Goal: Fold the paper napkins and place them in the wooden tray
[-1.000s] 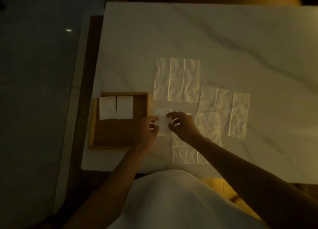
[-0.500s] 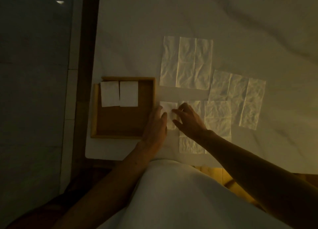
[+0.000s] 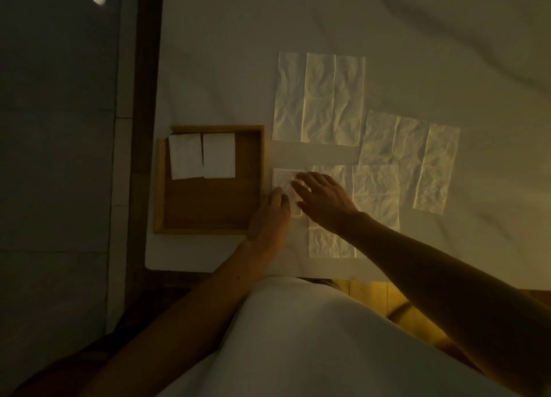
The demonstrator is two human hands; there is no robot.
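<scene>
A small folded napkin (image 3: 282,179) lies on the white table just right of the wooden tray (image 3: 209,231). My left hand (image 3: 269,215) rests flat along its left edge. My right hand (image 3: 323,198) presses on it with spread fingers. Two folded napkins (image 3: 202,155) lie side by side in the tray's far left corner. Unfolded napkins lie flat on the table: one at the back (image 3: 320,98), one to the right (image 3: 417,161), and one partly under my right hand and forearm (image 3: 375,194).
The white table (image 3: 238,54) ends at its left edge close to the tray and at its near edge just below my wrists. A dark floor (image 3: 59,158) lies to the left. My white clothing fills the bottom of the view.
My hands went from pinching the small napkin by the fingertips to lying flat and pressing on it. The camera view has shifted, so the table sits lower and closer.
</scene>
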